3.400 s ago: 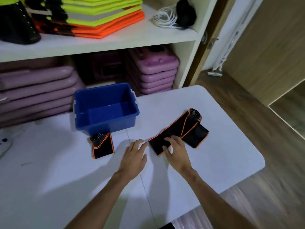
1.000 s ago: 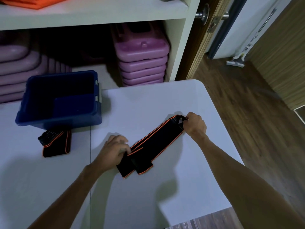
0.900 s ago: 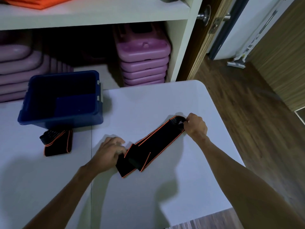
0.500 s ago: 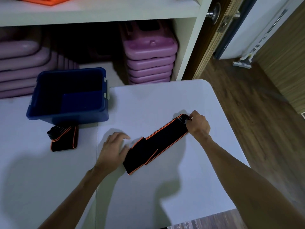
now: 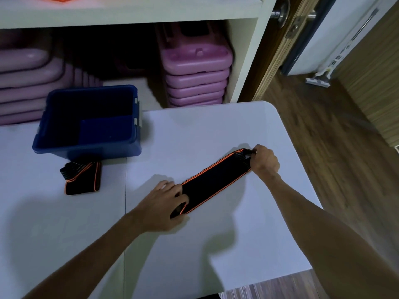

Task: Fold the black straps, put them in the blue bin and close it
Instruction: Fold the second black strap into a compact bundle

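- Two black straps: one folded strap (image 5: 83,179) lying at the blue bin's (image 5: 90,147) six o'clock; one long strap (image 5: 216,180) lying stretched.
- Left hand (image 5: 164,203) and right hand (image 5: 264,161) are gripping the long strap's ends.
- White worktop (image 5: 216,130); wooden floor (image 5: 334,147) at three o'clock.

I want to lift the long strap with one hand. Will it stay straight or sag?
Probably sag. The long strap lies flat on the table only while the left hand and right hand hold its ends. The folded strap by the blue bin suggests it bends easily. It looks thin, so likely light.
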The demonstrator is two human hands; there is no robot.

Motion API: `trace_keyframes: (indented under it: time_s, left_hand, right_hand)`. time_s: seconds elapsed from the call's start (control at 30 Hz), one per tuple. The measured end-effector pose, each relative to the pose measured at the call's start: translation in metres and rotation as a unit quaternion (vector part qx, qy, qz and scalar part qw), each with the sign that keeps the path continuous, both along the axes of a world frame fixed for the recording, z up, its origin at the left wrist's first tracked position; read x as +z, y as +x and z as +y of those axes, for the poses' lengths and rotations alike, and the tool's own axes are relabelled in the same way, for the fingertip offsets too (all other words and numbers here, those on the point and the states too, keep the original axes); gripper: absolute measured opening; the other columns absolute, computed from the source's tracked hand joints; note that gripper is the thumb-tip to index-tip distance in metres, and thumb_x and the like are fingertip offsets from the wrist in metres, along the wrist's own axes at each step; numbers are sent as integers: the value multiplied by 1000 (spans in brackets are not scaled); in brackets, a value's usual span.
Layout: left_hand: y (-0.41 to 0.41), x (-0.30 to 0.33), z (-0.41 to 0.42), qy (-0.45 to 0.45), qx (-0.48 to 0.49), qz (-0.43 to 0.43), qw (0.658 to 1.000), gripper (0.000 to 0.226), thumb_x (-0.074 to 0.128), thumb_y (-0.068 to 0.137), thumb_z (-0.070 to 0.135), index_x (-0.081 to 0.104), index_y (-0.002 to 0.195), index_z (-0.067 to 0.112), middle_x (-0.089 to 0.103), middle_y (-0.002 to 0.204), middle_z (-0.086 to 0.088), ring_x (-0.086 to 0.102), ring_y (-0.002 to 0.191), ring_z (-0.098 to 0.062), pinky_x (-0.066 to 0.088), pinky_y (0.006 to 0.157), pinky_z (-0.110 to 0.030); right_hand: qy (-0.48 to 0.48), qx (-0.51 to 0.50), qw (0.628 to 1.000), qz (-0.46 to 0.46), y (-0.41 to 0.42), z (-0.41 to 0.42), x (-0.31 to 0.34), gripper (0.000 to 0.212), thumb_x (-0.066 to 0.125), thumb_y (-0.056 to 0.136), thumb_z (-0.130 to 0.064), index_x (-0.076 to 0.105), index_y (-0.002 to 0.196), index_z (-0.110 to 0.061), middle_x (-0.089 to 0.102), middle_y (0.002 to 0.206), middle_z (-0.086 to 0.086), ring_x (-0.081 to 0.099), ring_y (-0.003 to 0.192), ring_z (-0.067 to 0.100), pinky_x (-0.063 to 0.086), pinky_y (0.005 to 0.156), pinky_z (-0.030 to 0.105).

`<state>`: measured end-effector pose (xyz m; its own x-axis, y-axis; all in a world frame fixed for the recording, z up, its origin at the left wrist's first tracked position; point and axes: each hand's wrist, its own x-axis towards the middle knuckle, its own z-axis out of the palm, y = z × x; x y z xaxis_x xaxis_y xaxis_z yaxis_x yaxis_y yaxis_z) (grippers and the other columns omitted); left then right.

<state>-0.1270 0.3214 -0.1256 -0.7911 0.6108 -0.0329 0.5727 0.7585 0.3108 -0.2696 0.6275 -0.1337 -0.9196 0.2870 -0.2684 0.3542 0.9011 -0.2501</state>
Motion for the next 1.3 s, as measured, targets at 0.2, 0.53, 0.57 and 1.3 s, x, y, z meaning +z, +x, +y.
trace_keyframes:
  time_s: [0.2,0.53,0.57,1.3]
  left_hand:
    - [33,-2,-34,98,164,-70,979,29,46,90,53,65,95,32,49,103,16,47,100,-4,38,90,-22]
    - [19,-19,-2,222,443,-270,826,38,70,79,9,57,114,19,61,106,1,58,99,-17,43,86,-26]
    - [17,-19,-4,235,453,-300,806,33,71,79,11,61,110,18,65,102,2,61,96,-18,47,84,-28]
    - [57,-11,-24,185,437,-280,834,38,59,84,55,59,82,17,69,60,-2,67,50,-15,58,53,-40]
  right_hand:
    - [7,9,1000,0,-7,-3,0,15,54,96,-23,59,95,-9,62,85,9,55,70,28,42,59,32]
    - [24,14,999,33,-11,-2,-2,15,54,97,-25,58,99,-10,60,80,6,53,65,25,42,56,31]
    - [21,14,999,35,-11,-1,-2,15,54,97,-25,58,102,-11,59,80,5,54,67,25,44,57,31]
    - [32,57,997,42,-19,-23,1,17,52,97,-19,62,108,-11,68,96,13,64,81,34,48,63,33]
